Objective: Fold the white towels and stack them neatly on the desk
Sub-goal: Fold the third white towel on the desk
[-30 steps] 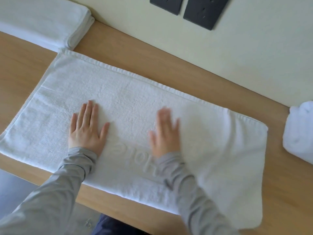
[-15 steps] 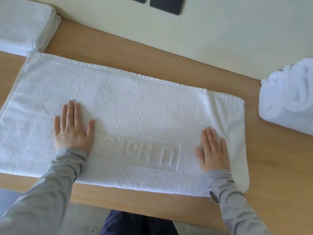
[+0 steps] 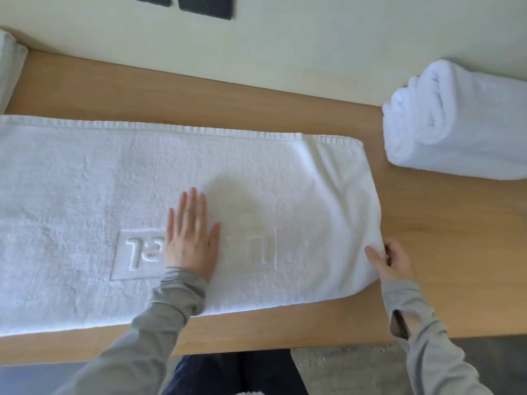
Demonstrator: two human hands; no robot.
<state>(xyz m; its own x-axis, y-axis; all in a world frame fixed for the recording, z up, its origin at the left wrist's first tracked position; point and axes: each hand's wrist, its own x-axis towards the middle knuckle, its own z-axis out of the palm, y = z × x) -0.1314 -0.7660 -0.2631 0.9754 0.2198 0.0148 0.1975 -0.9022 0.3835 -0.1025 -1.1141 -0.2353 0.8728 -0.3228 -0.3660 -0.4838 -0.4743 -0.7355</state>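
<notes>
A long white towel (image 3: 85, 195) with an embossed logo panel lies flat across the wooden desk (image 3: 442, 252), reaching past the left edge of view. My left hand (image 3: 191, 238) presses flat on its middle, fingers straight, covering part of the logo. At the towel's right end my right hand (image 3: 392, 260) grips the edge, thumb on top and fingers curled under. That right end is rumpled, with a crease running to the back hem.
A heap of loosely rolled white towels (image 3: 462, 121) sits at the back right of the desk against the pale wall. A folded white towel stack (image 3: 8, 69) shows at the far left edge. Dark wall plates (image 3: 205, 5) hang above. The desk's front edge runs just below the towel.
My left hand slid right along the towel to the logo. My right hand left its flat press and took hold of the towel's right edge. The view shifted right.
</notes>
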